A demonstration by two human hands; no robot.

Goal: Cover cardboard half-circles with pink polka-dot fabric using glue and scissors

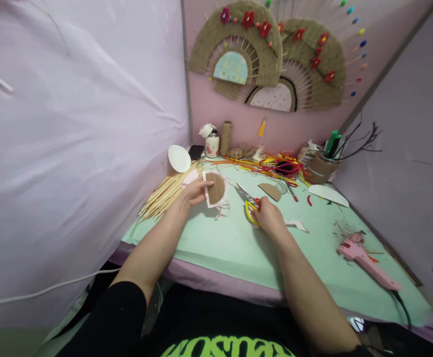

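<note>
My left hand (197,191) pinches a half-round piece of brown cardboard (216,191) at its left side, the thumb lying on its face. A pale fabric border shows around the cardboard's edge, and thin fabric scraps (222,210) are just below it. In my right hand (269,216) is a pair of scissors (251,202) with yellow and red handles. The blades are slightly apart and point up and left toward the cardboard, without touching it. Another brown half-round cardboard piece (270,191) lies on the table beyond my right hand.
Thin wooden sticks (168,191) lie at the left. Coloured cords (276,166) spread along the back, near a jar (212,145). A pink glue gun (368,263) rests at the right with its cable over the edge. Two decorated fans (235,42) hang on the back wall.
</note>
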